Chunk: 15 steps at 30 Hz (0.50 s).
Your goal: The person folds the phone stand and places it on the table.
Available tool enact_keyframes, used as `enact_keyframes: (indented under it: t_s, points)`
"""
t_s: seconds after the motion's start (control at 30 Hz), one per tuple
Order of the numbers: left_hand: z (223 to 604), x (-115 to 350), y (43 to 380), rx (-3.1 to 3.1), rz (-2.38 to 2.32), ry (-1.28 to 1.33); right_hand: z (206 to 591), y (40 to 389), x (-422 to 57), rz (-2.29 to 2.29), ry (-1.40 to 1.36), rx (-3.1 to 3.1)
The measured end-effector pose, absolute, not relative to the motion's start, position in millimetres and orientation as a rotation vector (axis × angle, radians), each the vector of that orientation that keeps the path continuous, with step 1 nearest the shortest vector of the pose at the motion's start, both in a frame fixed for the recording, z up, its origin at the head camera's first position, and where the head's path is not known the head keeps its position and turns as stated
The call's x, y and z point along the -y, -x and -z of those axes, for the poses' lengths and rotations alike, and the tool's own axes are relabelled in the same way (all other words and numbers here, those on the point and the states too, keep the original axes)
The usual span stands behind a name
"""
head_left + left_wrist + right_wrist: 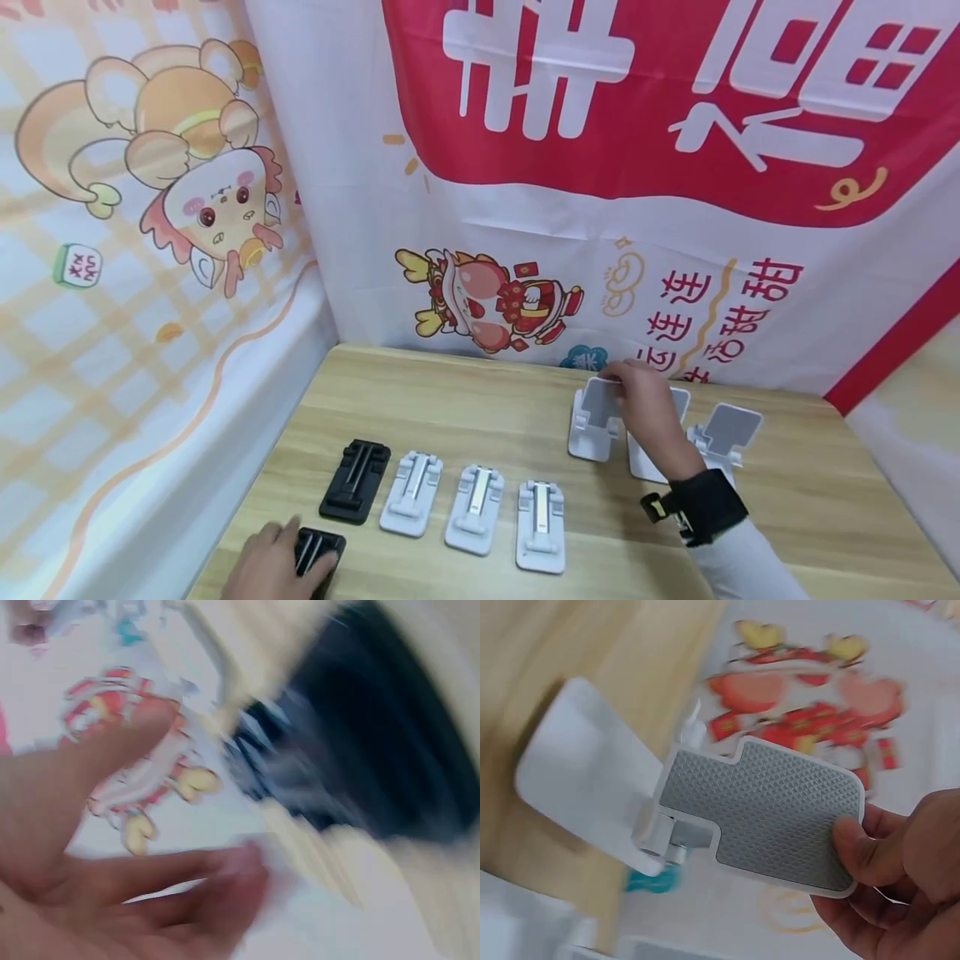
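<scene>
My right hand pinches the raised plate of a white folding phone stand at the back right. The right wrist view shows its thumb on the grey textured pad, fingers behind, and the white base tipped out from the hinge. At the front left, my left hand is around a black folded phone stand, fingers on one side and thumb on the other. In the blurred left wrist view, the thumb and fingers are spread apart, with the black stand beyond them.
Another black folded stand lies left of several white folded stands in a row. Two more unfolded white stands, one partly behind my right arm and one further right, stand near the printed back curtain. A left curtain borders the wooden table.
</scene>
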<state>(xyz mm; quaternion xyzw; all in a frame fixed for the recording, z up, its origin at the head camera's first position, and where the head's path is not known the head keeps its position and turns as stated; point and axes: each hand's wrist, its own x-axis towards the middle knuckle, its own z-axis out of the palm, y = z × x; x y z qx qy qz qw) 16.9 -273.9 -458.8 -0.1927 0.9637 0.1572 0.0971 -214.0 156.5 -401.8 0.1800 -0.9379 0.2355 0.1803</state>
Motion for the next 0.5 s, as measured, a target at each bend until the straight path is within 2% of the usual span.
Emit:
enact_keyframes:
  t_s: [0.13,0.23,0.37,0.5]
  points:
    - [428,225,-4,-2.92,-1.118,0.488,369,191,-150,-0.682,-0.559,2.53]
    - [417,186,8,-2.721,-1.584,0.386,345,168,-140,-0.727,-0.608,2.472]
    - [417,142,26,-2.365,-1.91,0.124,327,135,-126,-0.785,-0.699,2.44]
    - [422,111,39,-2.009,-2.03,-0.037,321,105,-116,-0.823,-0.768,2.425]
